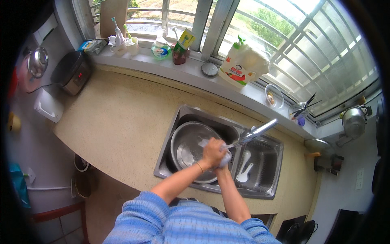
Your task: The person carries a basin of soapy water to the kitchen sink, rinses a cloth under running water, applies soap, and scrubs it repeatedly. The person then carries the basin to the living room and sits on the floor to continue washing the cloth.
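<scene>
My left hand (214, 151) is closed on a wet, whitish cloth (226, 158) under the chrome faucet (254, 131). My right hand (223, 167) is just below and beside it, against the lower part of the same cloth and largely hidden by it. Both hands are above the right side of a round steel basin (182, 146), which sits in the left bowl of the double sink (164, 158). Water appears to run from the faucet onto the cloth. Two white plastic utensils, one a rice paddle (242, 177), lie in the right bowl.
A rice cooker (71, 73) stands at the counter's left end. Along the windowsill are toothbrush cups (132, 47), a soap pump bottle (160, 50), a round lid (209, 69), a large detergent jug (234, 71) and a clear bowl (274, 96). Dark pans (300, 231) are at the lower right.
</scene>
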Demonstrator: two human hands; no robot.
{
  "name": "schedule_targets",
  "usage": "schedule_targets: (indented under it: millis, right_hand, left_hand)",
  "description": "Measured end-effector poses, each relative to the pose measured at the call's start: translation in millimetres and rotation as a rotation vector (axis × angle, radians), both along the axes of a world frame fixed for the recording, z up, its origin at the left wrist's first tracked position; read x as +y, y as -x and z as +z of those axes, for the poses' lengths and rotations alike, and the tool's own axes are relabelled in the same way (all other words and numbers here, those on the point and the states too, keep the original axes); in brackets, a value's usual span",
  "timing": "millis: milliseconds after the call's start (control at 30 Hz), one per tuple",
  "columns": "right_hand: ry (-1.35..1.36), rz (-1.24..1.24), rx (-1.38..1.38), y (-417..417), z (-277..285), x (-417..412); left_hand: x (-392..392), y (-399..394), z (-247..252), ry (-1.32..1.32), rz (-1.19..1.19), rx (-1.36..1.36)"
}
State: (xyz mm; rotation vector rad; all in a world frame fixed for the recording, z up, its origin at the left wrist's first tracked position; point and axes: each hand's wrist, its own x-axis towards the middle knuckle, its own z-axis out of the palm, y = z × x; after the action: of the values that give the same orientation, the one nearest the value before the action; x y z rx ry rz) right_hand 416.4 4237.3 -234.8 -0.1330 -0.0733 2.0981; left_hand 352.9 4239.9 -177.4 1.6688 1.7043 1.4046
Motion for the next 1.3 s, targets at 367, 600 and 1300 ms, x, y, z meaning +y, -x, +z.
schedule_targets:
  millis: [367, 600, 1300]
  right_hand:
    - [0.132, 0.432, -1.014, -13, 29, -5]
    - [0.023, 0.357, -1.237, -8, 66, 1]
    - [-0.515, 0.031, -1.266, 20, 220, 80]
  left_hand:
    - [22, 74, -33, 0.524, 0.116, -0.797]
    - [26, 126, 13, 0.518, -0.143, -1.334]
    - [-1, 153, 64, 0.169, -0.504, 0.207]
